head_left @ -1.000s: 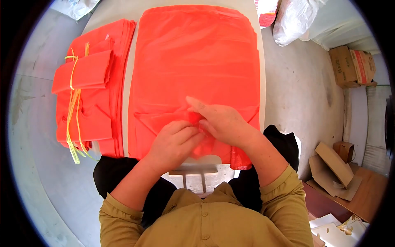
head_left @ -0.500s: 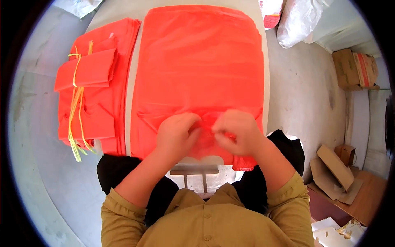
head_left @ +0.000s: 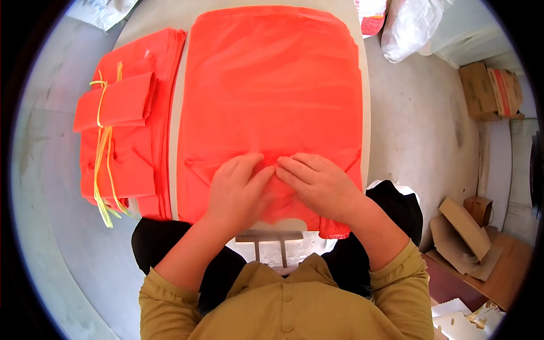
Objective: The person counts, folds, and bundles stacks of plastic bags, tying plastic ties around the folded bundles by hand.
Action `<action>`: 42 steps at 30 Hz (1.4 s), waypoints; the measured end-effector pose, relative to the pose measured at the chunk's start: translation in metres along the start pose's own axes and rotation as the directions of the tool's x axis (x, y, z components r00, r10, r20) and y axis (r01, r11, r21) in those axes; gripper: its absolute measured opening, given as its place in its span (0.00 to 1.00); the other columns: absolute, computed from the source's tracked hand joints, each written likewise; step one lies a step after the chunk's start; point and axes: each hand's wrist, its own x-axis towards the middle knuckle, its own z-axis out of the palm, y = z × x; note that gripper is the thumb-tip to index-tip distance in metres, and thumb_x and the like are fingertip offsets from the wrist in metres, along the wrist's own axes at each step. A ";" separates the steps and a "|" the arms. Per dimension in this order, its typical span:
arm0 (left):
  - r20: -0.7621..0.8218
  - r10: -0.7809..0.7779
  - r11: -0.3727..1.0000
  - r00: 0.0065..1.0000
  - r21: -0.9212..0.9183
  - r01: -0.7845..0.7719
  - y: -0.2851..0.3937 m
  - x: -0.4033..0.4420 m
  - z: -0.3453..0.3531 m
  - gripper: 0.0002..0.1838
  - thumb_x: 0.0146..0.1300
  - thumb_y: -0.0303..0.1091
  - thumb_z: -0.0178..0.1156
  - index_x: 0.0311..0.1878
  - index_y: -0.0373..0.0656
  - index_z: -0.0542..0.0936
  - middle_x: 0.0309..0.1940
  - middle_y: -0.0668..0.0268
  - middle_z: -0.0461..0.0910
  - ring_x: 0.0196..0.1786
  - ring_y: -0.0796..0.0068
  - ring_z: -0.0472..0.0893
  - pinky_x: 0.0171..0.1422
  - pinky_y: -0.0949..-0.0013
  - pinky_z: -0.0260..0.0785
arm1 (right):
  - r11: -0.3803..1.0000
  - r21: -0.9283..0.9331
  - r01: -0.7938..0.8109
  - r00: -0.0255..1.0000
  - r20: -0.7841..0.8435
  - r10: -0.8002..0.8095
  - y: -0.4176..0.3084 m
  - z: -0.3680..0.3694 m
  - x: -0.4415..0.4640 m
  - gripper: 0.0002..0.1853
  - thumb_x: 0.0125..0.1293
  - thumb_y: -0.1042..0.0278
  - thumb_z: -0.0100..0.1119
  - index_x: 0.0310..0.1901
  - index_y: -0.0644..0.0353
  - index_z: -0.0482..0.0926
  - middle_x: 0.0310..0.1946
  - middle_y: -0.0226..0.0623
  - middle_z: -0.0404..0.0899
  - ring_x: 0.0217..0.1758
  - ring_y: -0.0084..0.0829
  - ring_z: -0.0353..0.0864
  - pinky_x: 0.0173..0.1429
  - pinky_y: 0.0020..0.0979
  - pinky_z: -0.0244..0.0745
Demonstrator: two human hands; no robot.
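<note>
A thick stack of thin red plastic bags [head_left: 272,85] lies before me. My left hand [head_left: 238,184] rests on the near part of the stack, its thumb and forefinger apart over the film. Beside it, my right hand [head_left: 320,184] lies with its fingers stretched out toward the left fingertips, touching the same film; its thumb is hidden. Creases run out from between the fingertips. Below the hands, the bags' near edge has a curved cut-out and looks blurred. A crumpled red end [head_left: 334,228] hangs over the table edge at right.
Left of the stack lies a second pile of folded red bags [head_left: 161,119], with a bundle [head_left: 116,102] tied by yellow string [head_left: 102,153]. The pale table [head_left: 366,113] shows at the edges. Cardboard boxes [head_left: 484,93] and flattened cardboard [head_left: 464,238] are at right. White sacks [head_left: 413,28] stand behind.
Both hands were curled in a pinch at the film half a second ago. Their fingers have since straightened, and the hands have come closer together.
</note>
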 end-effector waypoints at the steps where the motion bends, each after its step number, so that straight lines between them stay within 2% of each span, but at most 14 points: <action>1: 0.024 0.015 1.000 1.000 0.009 -0.015 0.000 0.000 -0.004 0.24 0.56 0.28 0.70 0.59 0.45 0.83 0.57 0.56 0.82 0.56 0.52 0.82 0.58 0.49 0.76 | 1.000 -0.003 -0.002 1.000 -0.005 0.002 0.000 0.001 0.000 0.25 0.55 0.78 0.67 0.58 0.62 0.82 0.63 0.39 0.80 0.63 0.40 0.80 0.66 0.41 0.80; 6: 0.121 0.076 0.987 0.990 0.131 -0.092 -0.020 -0.014 -0.013 0.26 0.57 0.28 0.66 0.62 0.47 0.84 0.61 0.58 0.83 0.63 0.54 0.82 0.67 0.46 0.74 | 0.999 0.008 -0.036 0.999 -0.018 0.036 -0.004 -0.003 0.003 0.24 0.57 0.80 0.64 0.58 0.61 0.82 0.63 0.41 0.81 0.61 0.43 0.82 0.63 0.41 0.82; 9: 0.157 0.018 0.983 0.987 0.178 -0.046 -0.025 -0.020 -0.022 0.23 0.64 0.31 0.60 0.64 0.49 0.83 0.63 0.62 0.82 0.67 0.59 0.80 0.72 0.45 0.71 | 0.999 -0.018 -0.044 0.999 -0.016 0.044 -0.004 -0.003 0.004 0.24 0.58 0.79 0.64 0.58 0.60 0.82 0.63 0.42 0.82 0.60 0.43 0.83 0.61 0.40 0.84; 12: 0.143 0.019 0.979 0.989 0.199 -0.048 -0.028 -0.021 -0.027 0.23 0.63 0.29 0.62 0.62 0.48 0.83 0.61 0.62 0.84 0.67 0.57 0.81 0.73 0.43 0.70 | 0.998 -0.052 -0.040 0.999 -0.016 0.039 -0.005 -0.003 0.005 0.25 0.57 0.80 0.64 0.59 0.60 0.82 0.63 0.42 0.82 0.60 0.43 0.83 0.60 0.39 0.84; 18: 0.016 -0.149 0.972 0.989 0.185 0.143 -0.036 -0.023 -0.036 0.21 0.55 0.21 0.66 0.54 0.44 0.83 0.59 0.61 0.85 0.67 0.50 0.81 0.74 0.41 0.68 | 0.986 -0.068 -0.152 0.988 0.005 0.152 -0.008 -0.008 0.007 0.25 0.57 0.80 0.64 0.59 0.57 0.84 0.61 0.36 0.86 0.59 0.41 0.85 0.60 0.38 0.85; 21: -0.030 -0.198 0.975 0.980 0.101 0.200 -0.038 -0.021 -0.039 0.21 0.54 0.19 0.66 0.53 0.43 0.83 0.55 0.60 0.86 0.67 0.49 0.81 0.76 0.40 0.66 | 0.982 -0.037 -0.183 0.981 0.058 0.185 -0.005 -0.023 0.014 0.24 0.60 0.78 0.64 0.61 0.58 0.84 0.59 0.36 0.87 0.58 0.41 0.85 0.59 0.38 0.85; 24: -0.058 -0.182 0.978 0.982 0.093 0.187 -0.037 -0.019 -0.045 0.16 0.56 0.21 0.68 0.50 0.42 0.84 0.48 0.58 0.87 0.59 0.51 0.84 0.67 0.47 0.74 | 0.962 0.044 -0.269 0.953 0.153 0.260 -0.004 -0.038 0.020 0.22 0.65 0.76 0.64 0.62 0.58 0.84 0.52 0.40 0.88 0.54 0.43 0.86 0.56 0.41 0.84; 26: -0.017 -0.317 0.948 0.948 -0.010 0.317 -0.031 -0.021 -0.050 0.13 0.59 0.24 0.69 0.48 0.41 0.84 0.44 0.57 0.87 0.52 0.52 0.85 0.59 0.52 0.76 | 0.940 0.068 -0.335 0.918 0.246 0.310 -0.005 -0.055 0.025 0.20 0.69 0.73 0.63 0.62 0.57 0.84 0.46 0.44 0.88 0.50 0.45 0.86 0.51 0.43 0.83; 29: 0.022 -0.465 0.871 0.885 -0.169 0.461 -0.028 -0.023 -0.055 0.11 0.63 0.29 0.72 0.46 0.39 0.84 0.41 0.55 0.87 0.44 0.52 0.85 0.48 0.57 0.76 | 0.886 0.226 -0.405 0.879 0.364 0.309 0.003 -0.071 0.033 0.13 0.72 0.68 0.62 0.55 0.58 0.85 0.36 0.49 0.84 0.39 0.49 0.84 0.43 0.45 0.77; 30: 0.032 -0.505 0.838 0.862 -0.221 0.499 -0.028 -0.024 -0.056 0.11 0.65 0.32 0.72 0.46 0.38 0.84 0.40 0.54 0.86 0.42 0.52 0.85 0.45 0.58 0.76 | 0.875 0.210 -0.436 0.852 0.409 0.327 0.010 -0.071 0.036 0.11 0.73 0.67 0.61 0.53 0.59 0.85 0.34 0.49 0.82 0.37 0.48 0.82 0.42 0.44 0.75; 32: 0.059 -0.548 0.810 0.834 -0.212 0.547 -0.030 -0.021 -0.058 0.13 0.66 0.34 0.72 0.48 0.37 0.84 0.41 0.53 0.87 0.43 0.52 0.85 0.47 0.59 0.76 | 0.852 0.173 -0.494 0.792 0.494 0.358 0.026 -0.065 0.042 0.09 0.75 0.66 0.60 0.48 0.61 0.85 0.30 0.49 0.79 0.31 0.46 0.79 0.39 0.42 0.72; 35: 0.032 -0.565 0.796 0.824 -0.244 0.555 -0.038 -0.017 -0.055 0.15 0.67 0.35 0.71 0.51 0.36 0.84 0.42 0.52 0.87 0.44 0.52 0.85 0.49 0.59 0.77 | 0.814 0.243 -0.528 0.799 0.466 0.380 0.047 -0.050 0.048 0.10 0.74 0.66 0.61 0.42 0.65 0.82 0.27 0.45 0.76 0.28 0.37 0.75 0.37 0.39 0.70; 38: 0.024 -0.570 0.797 0.821 -0.226 0.560 -0.044 -0.015 -0.053 0.17 0.68 0.35 0.70 0.54 0.35 0.83 0.44 0.51 0.87 0.46 0.53 0.86 0.51 0.59 0.77 | 0.646 0.235 -0.727 0.644 0.559 0.522 0.060 -0.043 0.057 0.11 0.73 0.64 0.63 0.45 0.66 0.83 0.27 0.41 0.78 0.32 0.29 0.78 0.40 0.36 0.72; 42: 0.038 -0.608 0.761 0.793 -0.257 0.595 -0.047 -0.007 -0.053 0.17 0.69 0.34 0.69 0.55 0.34 0.83 0.45 0.50 0.87 0.48 0.52 0.87 0.52 0.59 0.78 | 0.633 0.378 -0.676 0.737 0.352 0.577 0.064 -0.033 0.048 0.15 0.70 0.62 0.67 0.51 0.66 0.84 0.35 0.37 0.84 0.38 0.27 0.81 0.46 0.34 0.76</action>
